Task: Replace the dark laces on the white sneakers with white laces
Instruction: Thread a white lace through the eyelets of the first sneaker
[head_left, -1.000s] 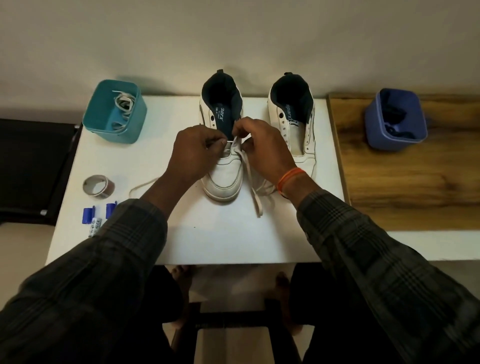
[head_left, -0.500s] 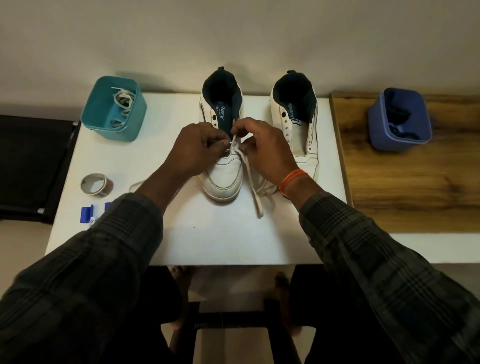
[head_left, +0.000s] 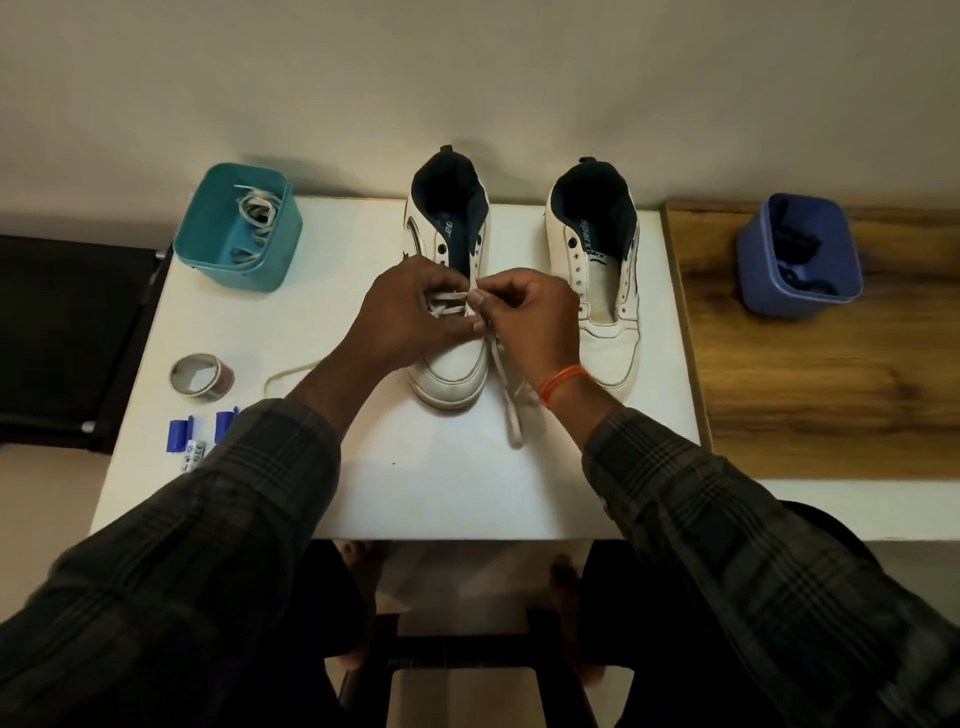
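Two white sneakers stand side by side on the white table (head_left: 441, 488), toes toward me. The left sneaker (head_left: 451, 374) has a white lace (head_left: 511, 410) crossing its lower eyelets; one end trails on the table in front of the shoe's right side, another loops out to the left. My left hand (head_left: 410, 317) grips the shoe's lower eyelet area and the lace. My right hand (head_left: 535, 322) pinches the lace at the shoe's right eyelet row. The right sneaker (head_left: 602, 291) has no lace in its eyelets.
A teal bin (head_left: 236, 234) with white laces sits at the back left. A blue bin (head_left: 797, 257) holding dark laces sits on the wooden surface (head_left: 831, 395) to the right. A tape roll (head_left: 200, 376) and small blue and white items (head_left: 189, 439) lie at the table's left.
Both hands have stayed on the left sneaker's eyelets, with small finger shifts; a crossed stretch of lace now shows between my left fingers. The view has drifted slightly.
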